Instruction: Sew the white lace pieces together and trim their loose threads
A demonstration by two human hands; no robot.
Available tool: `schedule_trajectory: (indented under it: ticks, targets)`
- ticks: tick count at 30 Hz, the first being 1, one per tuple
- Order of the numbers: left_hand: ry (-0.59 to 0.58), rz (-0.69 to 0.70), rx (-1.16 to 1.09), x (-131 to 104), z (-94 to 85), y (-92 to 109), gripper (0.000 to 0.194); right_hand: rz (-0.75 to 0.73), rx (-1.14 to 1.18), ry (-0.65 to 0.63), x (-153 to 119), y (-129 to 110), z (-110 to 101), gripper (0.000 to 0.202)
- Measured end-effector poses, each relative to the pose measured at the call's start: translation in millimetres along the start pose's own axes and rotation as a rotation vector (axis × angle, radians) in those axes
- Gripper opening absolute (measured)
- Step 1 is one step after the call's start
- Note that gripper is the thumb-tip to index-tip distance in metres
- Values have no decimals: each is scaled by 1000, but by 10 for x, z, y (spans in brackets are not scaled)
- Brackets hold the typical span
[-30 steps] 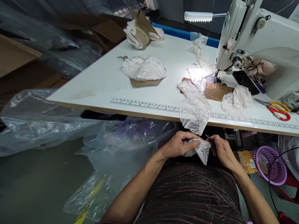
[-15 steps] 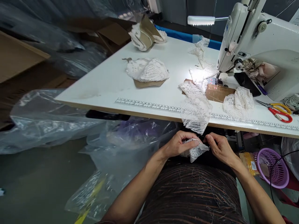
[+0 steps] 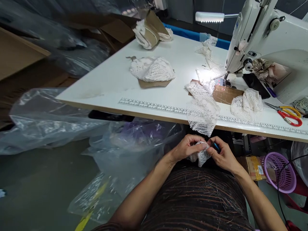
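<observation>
Over my lap, my left hand (image 3: 189, 148) pinches a bunched piece of white lace (image 3: 203, 156) between thumb and fingers. My right hand (image 3: 221, 152) is close beside it, closed around a small blue-handled tool (image 3: 216, 147). That tool's dark, thin end points toward the lace, but its exact kind is hidden by the fingers. Just above my hands, a longer lace strip (image 3: 203, 112) hangs over the table's front edge. It runs back toward the needle area of the white sewing machine (image 3: 260, 41), where a lamp lights it brightly.
On the white table (image 3: 101, 80) are a lace pile (image 3: 152, 70), a tied lace bundle (image 3: 150, 32), brown card (image 3: 227, 94), a lace heap (image 3: 247, 104) and scissors (image 3: 286, 114). Plastic sheeting (image 3: 115, 150) lies at the left; a purple basket (image 3: 280, 173) stands at the right.
My right hand has moved left, closer to my left hand and the lace. The tool's blue handle now shows between its fingers. The view has shifted slightly.
</observation>
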State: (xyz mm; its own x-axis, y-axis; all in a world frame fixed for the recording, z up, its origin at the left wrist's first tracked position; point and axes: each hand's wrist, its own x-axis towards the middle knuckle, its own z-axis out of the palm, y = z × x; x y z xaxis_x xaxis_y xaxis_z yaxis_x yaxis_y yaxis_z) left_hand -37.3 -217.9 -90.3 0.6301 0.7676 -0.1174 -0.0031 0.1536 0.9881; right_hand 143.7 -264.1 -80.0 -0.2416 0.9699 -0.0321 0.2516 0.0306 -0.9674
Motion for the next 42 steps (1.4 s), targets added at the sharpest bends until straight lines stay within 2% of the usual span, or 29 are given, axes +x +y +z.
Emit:
schedule_trajectory:
  ticks: [3,6,10,14,18,23,26,28,32,35,39,42]
  targets:
    - [23,-28,-124,-21,18,-168,48,97,115,-52,-73,27,-49,39]
    - [39,-71,-137,-72,-32,-334,61,170,132,-28,-161,51,-195,41]
    - [0,-105,127,-152,-158,-479,60,147,90,116,-243,85,-380,36]
    - [23,-100,490,-230,-263,-514,48,135,95,240,-242,130,-402,35]
    - [-28,-136,625,-297,-307,-437,36,162,112,302,-212,179,-353,38]
    - [-94,-122,489,-292,-212,-203,31,122,92,369,-132,219,-285,37]
    - [-192,-94,384,-250,-93,-42,26,86,114,337,-48,232,-163,38]
    - [-212,-58,367,-227,-20,46,20,75,131,257,-11,239,-55,39]
    - [-118,84,424,-223,66,140,17,77,160,87,-37,237,96,38]
    - [-26,164,449,-255,90,146,12,91,194,41,-96,208,111,37]
    - [104,106,432,-289,100,138,20,128,269,54,-136,169,98,42]
    - [134,87,400,-289,85,160,21,139,318,59,-140,156,101,44]
